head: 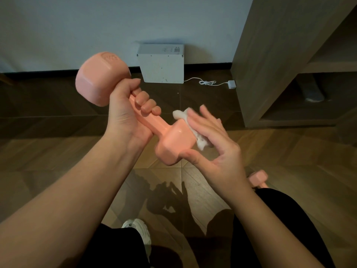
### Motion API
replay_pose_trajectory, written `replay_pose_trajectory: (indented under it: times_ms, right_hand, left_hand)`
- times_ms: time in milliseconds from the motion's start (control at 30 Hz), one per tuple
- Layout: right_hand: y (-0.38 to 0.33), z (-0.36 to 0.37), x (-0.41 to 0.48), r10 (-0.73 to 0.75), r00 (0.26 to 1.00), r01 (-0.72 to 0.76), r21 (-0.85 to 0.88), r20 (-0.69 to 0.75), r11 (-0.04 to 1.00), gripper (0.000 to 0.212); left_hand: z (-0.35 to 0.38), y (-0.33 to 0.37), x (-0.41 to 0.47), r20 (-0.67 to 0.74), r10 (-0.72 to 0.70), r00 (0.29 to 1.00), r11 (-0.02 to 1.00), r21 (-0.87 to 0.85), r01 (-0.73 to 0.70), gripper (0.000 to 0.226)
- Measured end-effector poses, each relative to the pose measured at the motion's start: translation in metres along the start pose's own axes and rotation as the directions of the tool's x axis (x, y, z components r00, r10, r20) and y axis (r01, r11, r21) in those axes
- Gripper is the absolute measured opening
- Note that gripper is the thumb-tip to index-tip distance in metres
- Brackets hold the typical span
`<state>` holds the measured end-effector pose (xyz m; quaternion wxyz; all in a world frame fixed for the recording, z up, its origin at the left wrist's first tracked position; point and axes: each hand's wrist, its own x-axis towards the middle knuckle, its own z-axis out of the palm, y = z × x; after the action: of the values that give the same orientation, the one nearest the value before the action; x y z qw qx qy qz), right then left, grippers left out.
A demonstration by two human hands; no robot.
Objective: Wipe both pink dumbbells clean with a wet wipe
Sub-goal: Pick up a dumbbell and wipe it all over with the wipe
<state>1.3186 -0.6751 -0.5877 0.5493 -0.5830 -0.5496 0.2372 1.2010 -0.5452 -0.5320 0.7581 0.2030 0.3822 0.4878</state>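
Left hand (125, 117) grips the dumbbell (155, 123) handle. Right hand (214, 144), fingers (206, 115) straight, presses a wipe (201, 142) to its end. Wood floor (77, 151); white box (161, 64) against wall (77, 26).

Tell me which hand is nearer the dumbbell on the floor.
Right. The right hand, pressing the wet wipe to the held dumbbell, is up and left of the floor dumbbell; the left hand, gripping that dumbbell, is farther left.

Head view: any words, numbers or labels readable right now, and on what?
Held dumbbell, far end face: embossed marking, too blurred to read.
White box, top face: small printed marks, too small to read.
No other text shows.
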Motion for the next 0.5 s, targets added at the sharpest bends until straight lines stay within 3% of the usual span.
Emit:
replay_pose_trajectory:
  times_ms: [133,200,367,500]
  right_hand:
    - [-0.0029,-0.0014,0.0012,0.036,0.99,-0.038,0.014,0.139,0.999,0.07]
    - [-0.0032,-0.0009,-0.0006,0.047,0.99,-0.048,0.004,0.133,0.999,0.078]
    - [-0.0026,0.0007,-0.002,-0.212,0.976,0.218,-0.186,0.05,0.958,0.061]
    - [-0.0003,-0.0013,0.0007,-0.068,0.988,0.091,-0.164,0.14,0.982,0.069]
  left_hand:
    - [0.0003,-0.003,-0.0002,-0.07,-0.049,0.996,0.998,-0.048,0.046,0.031]
    - [0.0003,-0.0046,-0.0004,-0.093,-0.065,0.994,0.997,-0.049,0.061,0.03]
    - [-0.0014,-0.0035,0.0011,-0.135,-0.045,0.99,0.999,-0.023,0.042,0.026]
    - [-0.0039,-0.003,0.0004,-0.172,-0.04,0.984,0.999,0.003,0.041,0.022]
